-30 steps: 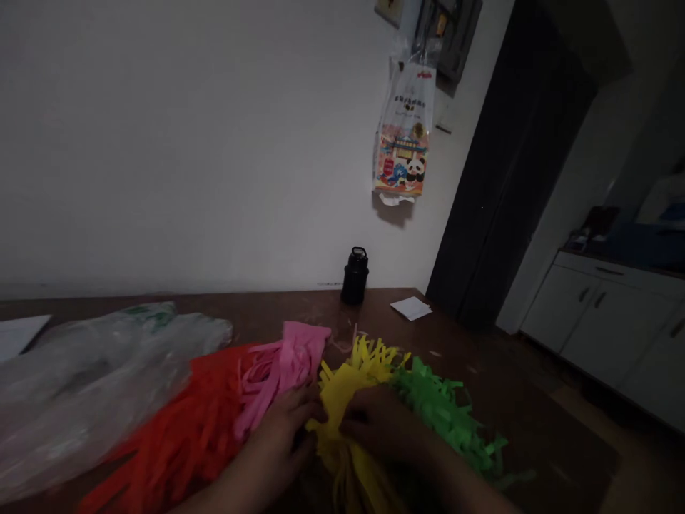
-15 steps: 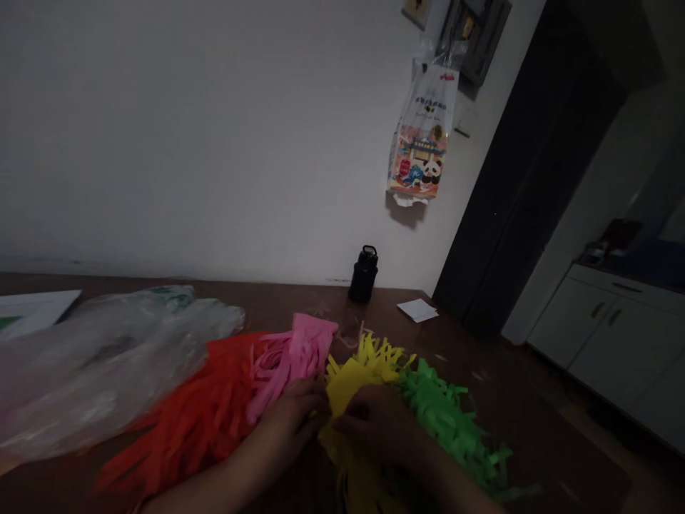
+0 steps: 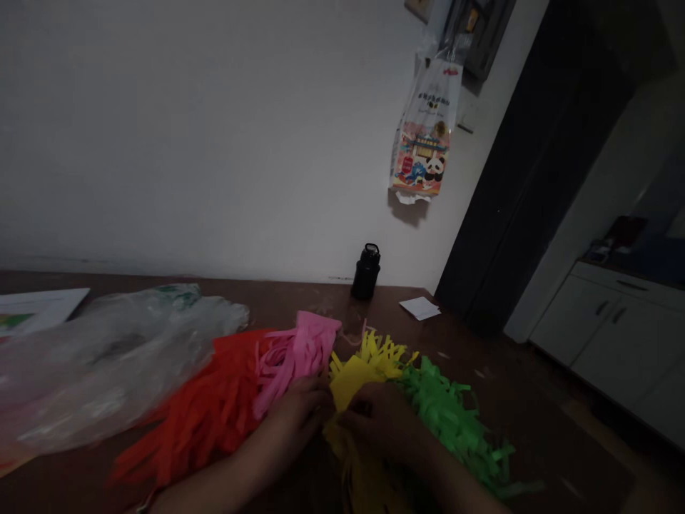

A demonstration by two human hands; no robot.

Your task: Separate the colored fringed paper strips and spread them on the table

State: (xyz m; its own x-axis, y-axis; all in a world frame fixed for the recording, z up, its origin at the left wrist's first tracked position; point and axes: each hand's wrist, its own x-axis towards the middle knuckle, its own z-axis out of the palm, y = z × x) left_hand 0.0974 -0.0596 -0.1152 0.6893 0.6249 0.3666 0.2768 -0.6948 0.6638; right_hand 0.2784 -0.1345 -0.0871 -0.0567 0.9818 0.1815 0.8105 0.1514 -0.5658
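Observation:
A yellow fringed strip [image 3: 356, 377], paper or thin cloth, runs toward me in the middle of the table, its cut ends spread at the far side. My right hand [image 3: 382, 417] lies over it, thumb and fingers curled in a pinch on it. At its left edge, my left hand [image 3: 306, 408] has bent fingers closed on the same yellow strip; the fingertips are dim. Just beyond my left hand is a pink fringed bundle [image 3: 305, 350]. A red fringed bundle [image 3: 208, 414] spreads left of my left forearm, and a green fringed strip [image 3: 449, 407] lies right of my right hand.
A crumpled clear plastic bag [image 3: 133, 357] covers the table's left, beside a printed sheet [image 3: 48, 308]. Near the wall stand a black bottle [image 3: 366, 273] and white cards [image 3: 420, 308]. A printed bag [image 3: 425, 135] hangs above. White cabinets [image 3: 626, 328] are at right.
My hands keep nearly the same hold on the yellow strip. The whole view has shifted slightly, with the things appearing a little farther right.

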